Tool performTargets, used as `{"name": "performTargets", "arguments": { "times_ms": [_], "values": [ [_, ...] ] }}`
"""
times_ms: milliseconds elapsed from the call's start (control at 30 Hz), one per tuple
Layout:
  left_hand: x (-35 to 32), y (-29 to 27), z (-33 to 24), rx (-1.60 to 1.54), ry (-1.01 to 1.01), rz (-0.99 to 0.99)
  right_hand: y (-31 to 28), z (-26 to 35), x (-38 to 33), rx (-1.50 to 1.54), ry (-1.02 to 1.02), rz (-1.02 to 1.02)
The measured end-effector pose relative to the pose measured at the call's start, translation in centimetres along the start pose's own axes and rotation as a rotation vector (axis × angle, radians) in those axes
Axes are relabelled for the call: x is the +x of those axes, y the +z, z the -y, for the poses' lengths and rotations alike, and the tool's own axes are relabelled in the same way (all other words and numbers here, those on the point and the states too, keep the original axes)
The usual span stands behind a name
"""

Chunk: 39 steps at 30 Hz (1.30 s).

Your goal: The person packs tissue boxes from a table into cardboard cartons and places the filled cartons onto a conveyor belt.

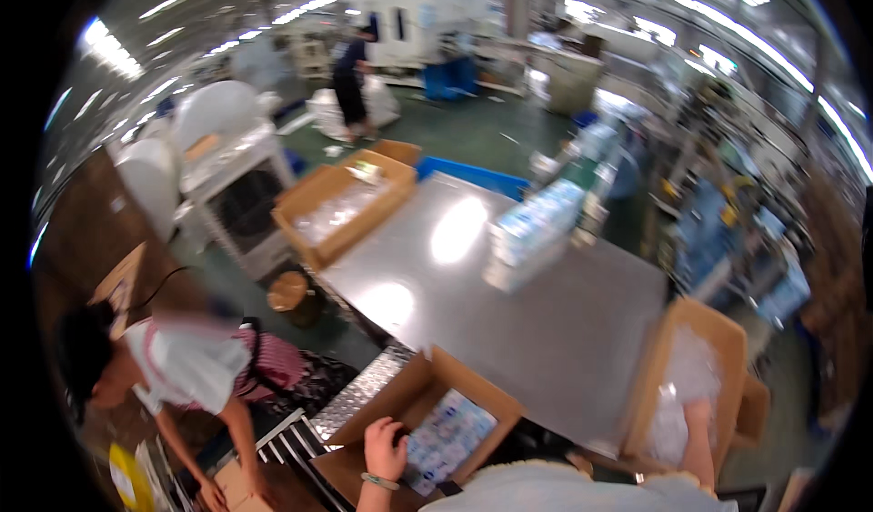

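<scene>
My left hand (pixel 386 450), with a band at the wrist, is over the left part of an open cardboard box (pixel 477 371) at the near edge of the table. Its fingers are loosely bent and apart, and nothing shows in them. Rows of blue-and-white packs (pixel 450 439) lie inside that box, beside the hand. My right hand (pixel 698 412) reaches into another cardboard box (pixel 647 394) at the right end of the table, among clear plastic bags (pixel 691 366). Blur and the plastic hide its fingers.
A shiny metal table (pixel 546 348) bears a stack of blue-and-white packs (pixel 536 221). A carton of clear plastic (pixel 300 239) sits at its far left. At the left a co-worker (pixel 195 366) bends over cardboard, beside a roller conveyor (pixel 291 448). Machinery (pixel 718 212) stands at the right.
</scene>
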<state>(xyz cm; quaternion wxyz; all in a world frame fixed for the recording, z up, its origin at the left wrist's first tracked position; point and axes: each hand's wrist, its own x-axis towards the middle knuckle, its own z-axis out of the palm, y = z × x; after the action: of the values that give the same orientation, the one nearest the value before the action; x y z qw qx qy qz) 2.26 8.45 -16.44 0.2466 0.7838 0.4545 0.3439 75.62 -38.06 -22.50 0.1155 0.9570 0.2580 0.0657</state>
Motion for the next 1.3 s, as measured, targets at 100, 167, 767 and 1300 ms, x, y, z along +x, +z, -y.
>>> {"name": "performTargets", "arguments": {
  "times_ms": [100, 167, 767, 1300],
  "values": [
    [0.4, -0.7, -3.2, 0.028, 0.000, 0.067, -7.3, 9.2, 1.0, 0.236, -0.288, 0.051],
    [0.2, -0.9, -4.9, 0.008, 0.049, 0.091, -19.0, 18.7, 0.8, 0.766, -0.298, 0.411],
    [8.0, -0.2, -13.9, -0.504, -0.243, 0.299, -34.6, 53.1, -9.1, 1.146, -0.986, 1.512],
    [2.7, 9.5, -0.8, 0.206, -0.322, 0.464, -29.0, 56.0, -6.0, 1.169, -0.977, 0.884]
  ]
}}
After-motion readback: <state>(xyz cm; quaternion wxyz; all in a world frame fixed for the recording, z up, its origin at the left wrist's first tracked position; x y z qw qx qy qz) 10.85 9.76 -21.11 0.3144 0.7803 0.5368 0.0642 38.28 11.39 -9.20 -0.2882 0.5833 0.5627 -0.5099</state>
